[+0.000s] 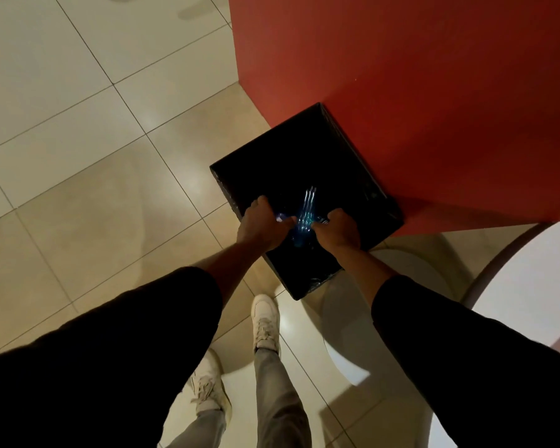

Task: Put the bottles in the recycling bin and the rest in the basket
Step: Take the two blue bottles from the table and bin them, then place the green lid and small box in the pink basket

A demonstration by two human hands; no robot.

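Clear plastic bottle point(304, 215), streaked with motion blur, hangs right over the open mouth of the black recycling bin point(362, 163), pinched between both hands. The left hand point(262, 226) clasps one end, the right hand point(338, 229) closes on the other, fingers curled tight. It looks empty and light, thin-walled, likely to crumple and a bit slick, so the ends are the sensible hold. Outward: the bin stands on the tiled floor point(78, 140), pressed against a red wall point(417, 76). White sneakers point(265, 321) stand just short of it. Nothing blocks the drop.
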